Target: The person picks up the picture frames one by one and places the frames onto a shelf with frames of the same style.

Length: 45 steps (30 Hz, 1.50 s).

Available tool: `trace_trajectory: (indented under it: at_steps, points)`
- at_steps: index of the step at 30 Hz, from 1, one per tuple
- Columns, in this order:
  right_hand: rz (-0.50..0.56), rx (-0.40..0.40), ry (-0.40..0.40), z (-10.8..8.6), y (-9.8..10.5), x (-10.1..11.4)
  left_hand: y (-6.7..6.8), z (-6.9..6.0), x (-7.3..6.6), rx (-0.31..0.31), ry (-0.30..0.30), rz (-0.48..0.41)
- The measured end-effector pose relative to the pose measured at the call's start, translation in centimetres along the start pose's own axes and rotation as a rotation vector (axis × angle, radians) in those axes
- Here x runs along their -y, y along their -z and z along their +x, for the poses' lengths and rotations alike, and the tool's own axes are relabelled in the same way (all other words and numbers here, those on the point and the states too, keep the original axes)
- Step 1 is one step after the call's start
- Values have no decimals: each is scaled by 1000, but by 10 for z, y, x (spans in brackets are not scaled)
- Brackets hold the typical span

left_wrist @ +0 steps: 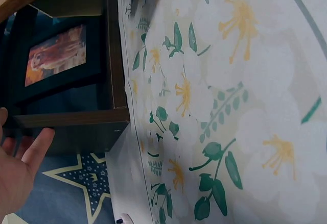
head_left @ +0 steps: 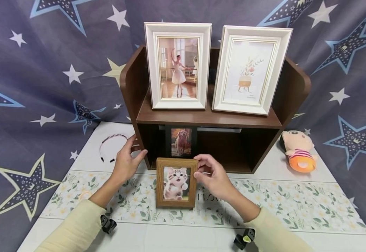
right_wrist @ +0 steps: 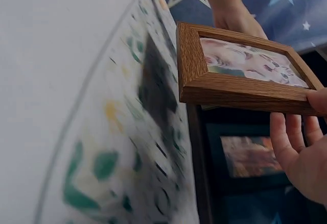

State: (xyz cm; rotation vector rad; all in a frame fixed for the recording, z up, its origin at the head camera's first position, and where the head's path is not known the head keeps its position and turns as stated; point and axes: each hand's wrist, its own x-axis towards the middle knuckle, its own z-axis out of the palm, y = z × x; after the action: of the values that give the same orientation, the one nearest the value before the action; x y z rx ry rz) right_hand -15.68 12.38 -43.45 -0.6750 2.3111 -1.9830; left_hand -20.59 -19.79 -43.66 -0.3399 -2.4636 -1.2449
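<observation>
My right hand (head_left: 212,176) grips the right edge of a brown wooden frame (head_left: 175,203) with a kitten picture, held upright in front of the shelf. In the right wrist view the thumb of that hand (right_wrist: 306,147) lies on the front of the wooden frame (right_wrist: 245,97), its fingers behind. At the shelf's left side panel, my left hand (head_left: 127,161) rests with its thumb at the front edge and fingers round the outside; the left wrist view shows this hand (left_wrist: 23,170) there too. A black frame (head_left: 168,143) with a dog picture stands in the lower compartment.
Two white frames, one with a dancer (head_left: 178,105) and one with a plant (head_left: 243,107), stand on the brown shelf's (head_left: 208,118) upper board. A headband (head_left: 113,135) lies left, a plush doll (head_left: 299,154) right. A floral runner (head_left: 277,196) crosses the table.
</observation>
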Motion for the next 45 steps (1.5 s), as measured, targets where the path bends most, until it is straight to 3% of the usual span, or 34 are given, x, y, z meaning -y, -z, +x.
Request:
trace_trajectory:
  at_steps: [8, 16, 25, 31, 38, 45]
  points:
    - [19, -89, 33, 4, 34, 9, 0, 1, -1, 2, 1, -13]
    - [-41, -216, 26, 14, 75, 19, 0, 0, -1, 5, 7, -21]
    - [-172, -344, -96, 31, 113, 16, -1, 0, -1, -2, -8, -39]
    - [-277, -427, -185, 47, 124, 6, 0, 0, -2, 4, 9, -41]
    - [-340, -409, -235, 66, 124, -13, 1, -1, -3, 6, 41, -31]
    - [-337, -395, -264, 73, 124, -28, 0, -1, -4, 9, 37, -25]
